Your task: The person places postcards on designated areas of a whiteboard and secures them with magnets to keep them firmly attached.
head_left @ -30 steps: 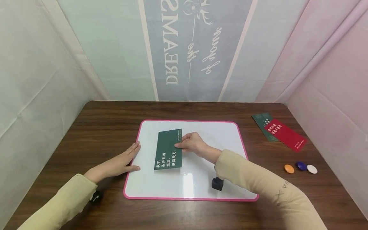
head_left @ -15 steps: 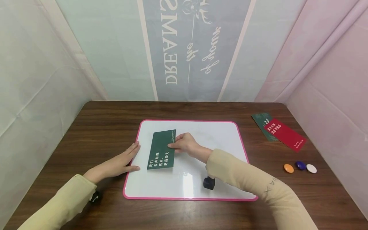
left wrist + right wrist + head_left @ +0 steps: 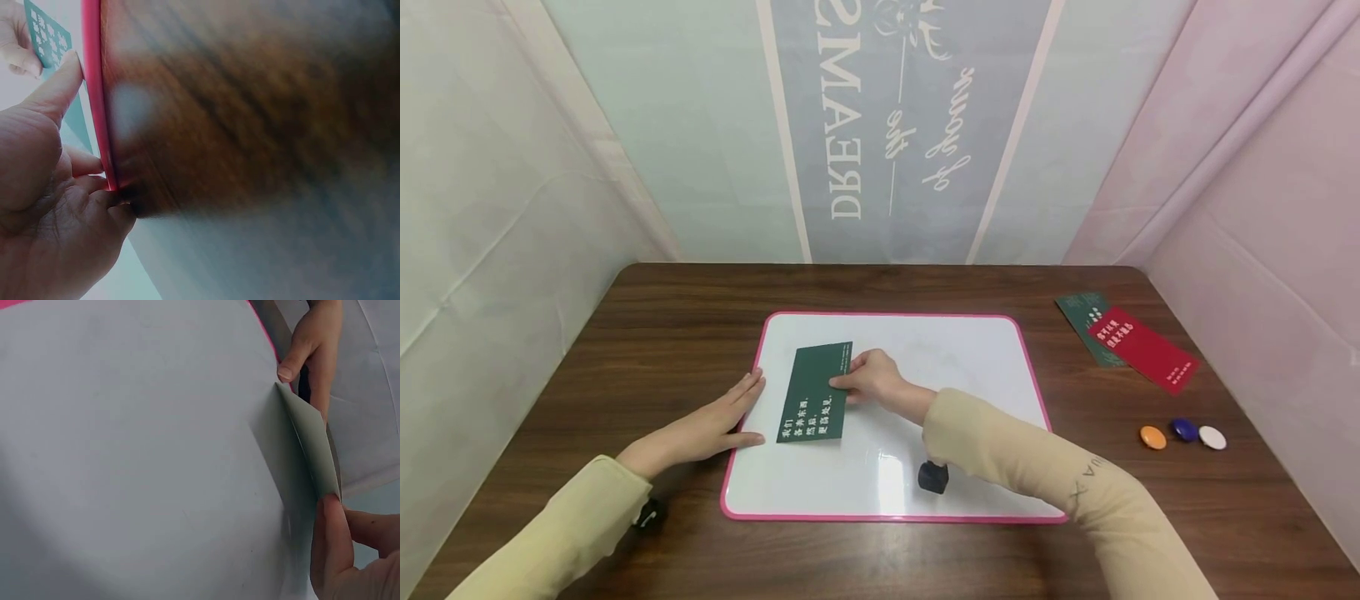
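Observation:
My right hand (image 3: 874,379) pinches the right edge of a dark green card (image 3: 808,396) printed with white Chinese characters. The card is tilted over the left part of a whiteboard (image 3: 977,367) with a pink rim. In the right wrist view the card (image 3: 312,440) shows its pale back, gripped between thumb and fingers, one side raised off the board. My left hand (image 3: 718,423) rests at the board's left rim, fingers extended and thumb over the edge. The left wrist view has this hand (image 3: 50,194) touching the pink rim (image 3: 94,94).
On the right of the wooden table (image 3: 685,333), a red card (image 3: 1142,350) overlaps another green card (image 3: 1086,321). Below them lie orange (image 3: 1153,437), blue (image 3: 1185,430) and white (image 3: 1212,437) round discs. A small black device (image 3: 933,477) hangs under the right wrist.
My right hand has carried the green card leftward across the whiteboard, close to the left hand. The left hand has stayed at the rim.

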Demonstrator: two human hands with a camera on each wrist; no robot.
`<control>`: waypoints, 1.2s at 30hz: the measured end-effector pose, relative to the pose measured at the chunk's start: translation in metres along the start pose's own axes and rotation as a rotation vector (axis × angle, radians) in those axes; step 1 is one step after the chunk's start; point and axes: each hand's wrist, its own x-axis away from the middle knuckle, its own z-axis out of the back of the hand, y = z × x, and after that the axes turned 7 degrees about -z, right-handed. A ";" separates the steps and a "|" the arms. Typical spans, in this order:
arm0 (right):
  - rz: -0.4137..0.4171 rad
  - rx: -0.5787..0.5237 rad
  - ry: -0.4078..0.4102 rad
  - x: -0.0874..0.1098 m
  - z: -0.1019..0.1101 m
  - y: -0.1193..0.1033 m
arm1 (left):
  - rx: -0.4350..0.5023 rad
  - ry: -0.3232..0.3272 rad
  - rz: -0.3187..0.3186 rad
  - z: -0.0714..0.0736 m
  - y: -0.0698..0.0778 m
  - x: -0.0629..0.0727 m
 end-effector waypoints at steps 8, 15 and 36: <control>0.047 0.162 0.011 0.001 -0.005 0.005 | -0.020 0.018 -0.018 -0.003 -0.001 0.002; 0.119 0.230 0.004 0.000 -0.010 0.009 | -0.024 0.027 -0.034 -0.006 -0.002 0.003; 0.244 0.389 0.085 0.001 -0.024 0.015 | -0.031 0.039 -0.031 -0.017 -0.010 0.004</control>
